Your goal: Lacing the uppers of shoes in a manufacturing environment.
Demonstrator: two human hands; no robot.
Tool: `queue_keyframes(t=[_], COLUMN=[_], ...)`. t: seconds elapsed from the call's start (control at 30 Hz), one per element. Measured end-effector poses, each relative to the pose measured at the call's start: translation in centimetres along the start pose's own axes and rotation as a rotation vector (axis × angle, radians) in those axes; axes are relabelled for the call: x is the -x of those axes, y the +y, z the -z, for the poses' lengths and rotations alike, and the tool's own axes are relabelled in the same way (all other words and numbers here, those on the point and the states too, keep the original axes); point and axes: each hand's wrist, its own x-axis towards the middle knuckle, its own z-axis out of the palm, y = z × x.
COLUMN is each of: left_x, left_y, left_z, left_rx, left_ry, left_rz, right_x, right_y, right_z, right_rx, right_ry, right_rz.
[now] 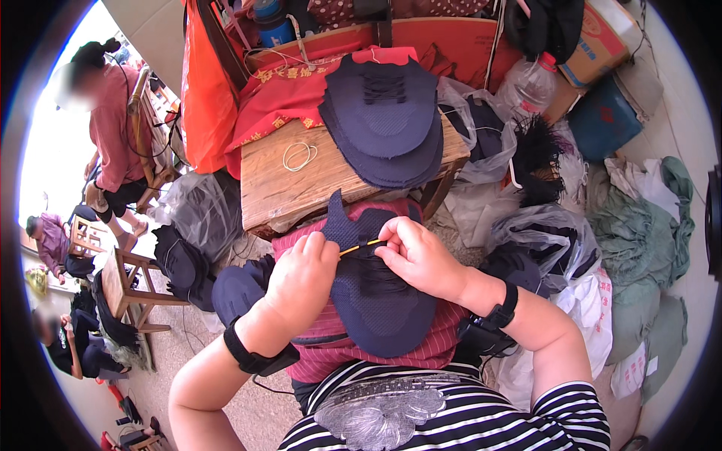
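Observation:
A dark navy knitted shoe upper [383,316] lies across my lap on a red striped cloth [316,361]. Above its lacing area, a thin yellow-and-black cord-like piece [352,249] stretches between my two hands; its exact kind is unclear. My left hand [303,276] has its fingers curled round the left end. With thumb and forefinger, my right hand [420,259] pinches the right end. On the wooden stool [274,192] in front of me sits a stack of similar navy uppers [391,113], the top one laced with dark cord. A loop of pale string [300,156] lies beside the stack.
More dark uppers [180,263] lie at the left near a small wooden stool [135,293]. Plastic bags [553,240] and green cloth [639,233] crowd the right side. A large clear bottle [528,86] stands at the back. Other people [116,128] sit at the far left.

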Motion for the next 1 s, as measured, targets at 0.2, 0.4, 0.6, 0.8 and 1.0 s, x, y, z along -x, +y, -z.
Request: queue_keyframes(t=[0.2, 0.4, 0.6, 0.8, 1.0], left_x=[-0.5, -0.7, -0.7, -1.2, -1.9], left_y=[0.1, 0.1, 0.4, 0.8, 1.5], left_z=[-1.1, -2.2, -3.5, -2.8, -2.3], left_rx=[0.472, 0.796, 0.911, 0.914, 0.998], left_ry=[0.167, 0.146, 0.162, 0.170, 0.018], left_rz=[0.172, 0.269, 0.386, 0.336, 0.521], right_x=[-3.2, -4.0, -4.3, -4.3, -4.7], right_y=[-1.7, 0.0, -2.5, -2.0, -2.8], right_z=[2.5, 2.7, 3.4, 4.1, 4.9], right_rx=[0.099, 0.232, -0.072, 0.099, 0.024], right_ry=[-0.368, -0.322, -0.490, -0.498, -0.541], right_rz=[-0.063, 0.330, -0.261, -0.077, -0.294])
